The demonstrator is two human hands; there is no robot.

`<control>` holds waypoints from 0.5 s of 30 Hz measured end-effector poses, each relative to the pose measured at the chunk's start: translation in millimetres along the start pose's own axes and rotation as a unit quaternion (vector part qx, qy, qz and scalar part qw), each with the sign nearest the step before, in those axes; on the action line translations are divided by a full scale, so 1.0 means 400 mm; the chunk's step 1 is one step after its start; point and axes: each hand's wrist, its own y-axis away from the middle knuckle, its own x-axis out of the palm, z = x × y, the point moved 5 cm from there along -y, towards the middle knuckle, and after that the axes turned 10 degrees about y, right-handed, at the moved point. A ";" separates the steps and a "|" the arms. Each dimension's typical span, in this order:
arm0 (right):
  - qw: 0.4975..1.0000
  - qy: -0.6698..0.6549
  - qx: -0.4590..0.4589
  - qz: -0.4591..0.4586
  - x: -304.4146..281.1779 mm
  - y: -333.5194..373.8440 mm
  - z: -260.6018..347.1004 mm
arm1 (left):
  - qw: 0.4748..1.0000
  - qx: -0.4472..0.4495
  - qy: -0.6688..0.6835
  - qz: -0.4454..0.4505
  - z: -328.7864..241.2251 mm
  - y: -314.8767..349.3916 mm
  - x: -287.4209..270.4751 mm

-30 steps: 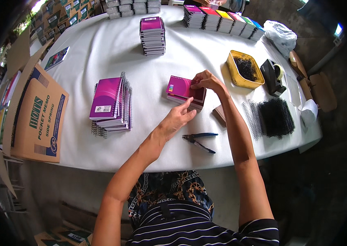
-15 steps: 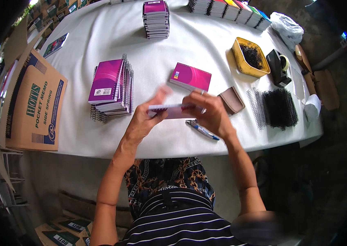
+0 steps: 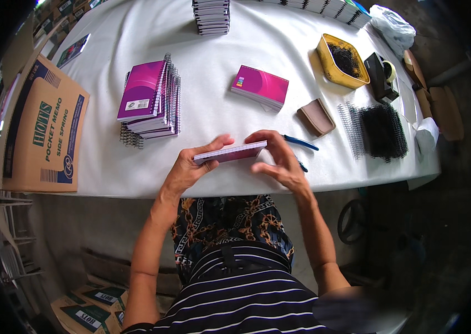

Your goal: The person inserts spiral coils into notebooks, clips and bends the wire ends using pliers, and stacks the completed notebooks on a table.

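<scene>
My left hand (image 3: pixel 186 166) is closed on the left end of a small notepad (image 3: pixel 232 152), thumb on the near side and fingers behind. Held nearly on edge above the table's near side, the pad shows a white page edge and a purple-pink cover. Around its right end my right hand (image 3: pixel 281 161) is open, thumb held apart from the pad and fingers curved at the far edge. Whether those fingertips touch it I cannot tell. Partly hidden behind this hand lies a blue-handled tool (image 3: pixel 302 143). Farther back rests a small pile of purple-pink pads (image 3: pixel 260 86).
Spiral-bound purple notebooks (image 3: pixel 147 100) are stacked at left, beside a cardboard box (image 3: pixel 46 131). On the right are a brown block-like piece (image 3: pixel 316 118), black wire coils (image 3: pixel 381 132), a yellow tub of coils (image 3: pixel 340 75) and a black tape dispenser (image 3: pixel 379 78). More notebooks (image 3: pixel 211 19) stand far back.
My right thumb has come away from the pad and the right hand has opened. The pad's long edge now shows sharply, lifted at the right. The whole view has shifted slightly.
</scene>
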 end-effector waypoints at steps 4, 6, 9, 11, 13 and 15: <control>0.982 -0.120 0.093 -0.109 0.095 -0.022 -0.040 | 0.992 0.091 0.019 -0.089 -0.032 -0.009 0.024; 0.987 -0.070 0.018 -0.144 0.098 -0.021 -0.023 | 0.990 0.098 0.020 -0.102 -0.025 -0.001 0.016; 0.990 0.006 -0.042 -0.132 0.102 -0.009 -0.007 | 0.990 0.057 -0.030 -0.123 -0.019 0.008 -0.003; 0.994 -0.047 0.022 -0.097 0.112 -0.005 -0.009 | 0.990 0.030 -0.042 -0.128 -0.024 0.014 -0.005; 0.992 -0.062 0.032 -0.104 0.112 -0.004 -0.002 | 0.987 0.067 -0.066 -0.132 -0.046 0.016 -0.002; 0.994 -0.058 0.031 -0.093 0.112 -0.004 -0.015 | 0.946 0.123 -0.262 -0.148 -0.086 0.032 0.020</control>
